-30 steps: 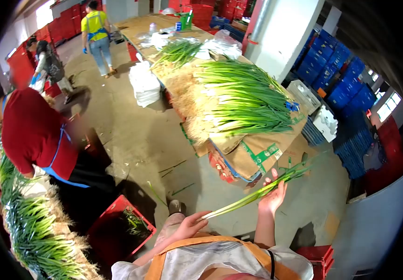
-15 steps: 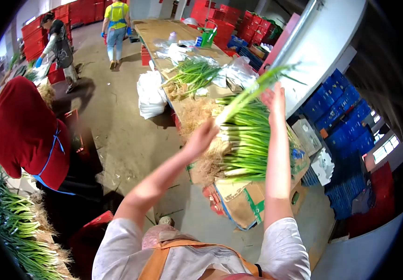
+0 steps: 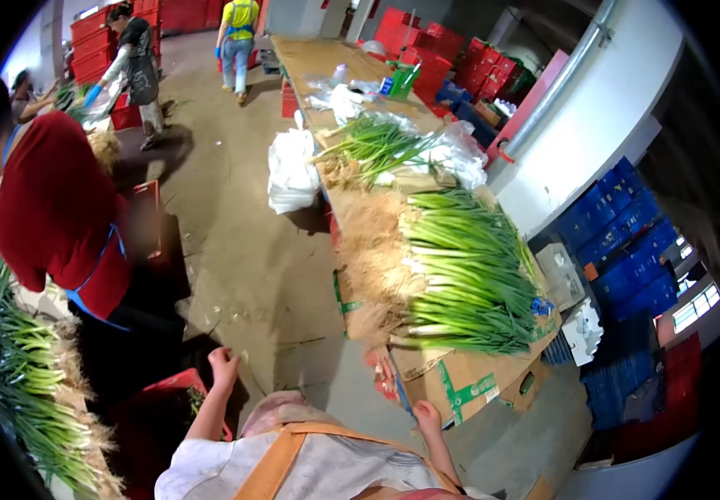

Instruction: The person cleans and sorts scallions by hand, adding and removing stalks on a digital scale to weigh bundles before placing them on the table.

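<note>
A wide bundle of green onions [image 3: 476, 275] lies on the cardboard-covered table, its pale roots [image 3: 376, 258] to the left and its leaves to the right. A smaller bunch [image 3: 381, 146] lies farther back. My left hand [image 3: 224, 365] is held over the floor, near the red crate [image 3: 172, 385], with its fingers curled closed; anything between them is too small to tell. By the near table edge, next to the cardboard [image 3: 476, 387], is my right hand [image 3: 428, 415]. Its fingers are also bent in, and I cannot make out what they hold.
A person in red [image 3: 60, 208] stands at the left beside another row of onions [image 3: 27, 367]. Two more people stand farther back. White bags [image 3: 291, 171] are left of the table. A pillar [image 3: 580, 125] and blue crates [image 3: 614, 225] are at the right.
The onion stalks that my hands held over the pile have left them. Both hands have come back down toward my body and apart, with the fingers of my right hand now curled.
</note>
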Tool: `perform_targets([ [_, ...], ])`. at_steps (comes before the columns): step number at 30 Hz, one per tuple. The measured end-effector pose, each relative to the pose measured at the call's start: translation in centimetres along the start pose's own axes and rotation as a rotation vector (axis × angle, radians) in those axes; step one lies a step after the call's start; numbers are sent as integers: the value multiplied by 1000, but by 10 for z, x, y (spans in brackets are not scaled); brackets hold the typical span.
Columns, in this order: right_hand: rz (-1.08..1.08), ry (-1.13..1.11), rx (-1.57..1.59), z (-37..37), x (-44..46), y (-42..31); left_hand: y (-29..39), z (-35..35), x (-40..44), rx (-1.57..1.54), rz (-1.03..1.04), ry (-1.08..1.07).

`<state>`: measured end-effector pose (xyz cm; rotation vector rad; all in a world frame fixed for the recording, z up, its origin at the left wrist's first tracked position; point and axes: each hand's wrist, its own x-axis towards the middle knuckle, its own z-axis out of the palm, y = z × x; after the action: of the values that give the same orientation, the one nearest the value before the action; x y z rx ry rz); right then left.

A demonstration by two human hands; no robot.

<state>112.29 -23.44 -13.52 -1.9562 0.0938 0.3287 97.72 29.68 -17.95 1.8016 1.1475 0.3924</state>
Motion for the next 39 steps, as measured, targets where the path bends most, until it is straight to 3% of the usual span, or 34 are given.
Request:
perform_targets([
  [1,56,21,-4,-1,-16,11,-2,-27,-27,-44,-114,55],
  [3,156,44,-25,-5,-44,25,-91,-39,-36,-187,-14,165],
  [5,99,-107,-99,19,-45,39,-94,-48,-64,-559,-198,45],
  [6,70,-187,-134,38,-49,41,-34,-66,-96,-541,-185,-21],
  [7,-17,-314,-140,58,-60,21,-38,-58,-106,-440,-116,-87],
  [8,-103,-441,-142,76,-72,-6,4,-70,-133,-385,-141,-230],
  [9,-124,-556,-170,86,-85,-21,-9,-61,-147,-244,81,-316],
  [11,-173,-780,-231,96,-107,-36,3,-75,-194,-66,281,-504],
  [13,-140,-756,-263,89,-126,-11,-12,-93,-240,196,467,-548],
  [15,-125,-811,-215,77,-151,46,-59,-104,-283,75,513,-615],
  [16,-125,-874,-150,72,-163,86,-60,-125,-300,181,306,-898],
  [17,-121,-939,-84,68,-176,124,-93,-128,-334,135,49,-756],
  [19,-7,-1066,-80,70,-200,146,-101,-156,-365,73,21,-652],
  [21,137,-1177,-142,73,-212,158,-87,-192,-386,-149,-175,-757],
  [23,266,-1270,-217,80,-220,148,-102,-212,-403,-103,-232,-709],
  [27,411,-1356,-330,96,-216,114,-107,-257,-450,-327,-342,-512],
  [29,364,-1366,-413,110,-219,85,-123,-265,-480,-349,-356,-321],
  [31,160,-1328,-485,126,-236,40,-138,-271,-512,-264,-353,-84],
  [33,50,-1246,-528,144,-244,30,-147,-275,-541,-271,-446,-46],
  [39,-388,-1457,-915,212,-236,29,-153,-287,-607,-258,-633,74],
])
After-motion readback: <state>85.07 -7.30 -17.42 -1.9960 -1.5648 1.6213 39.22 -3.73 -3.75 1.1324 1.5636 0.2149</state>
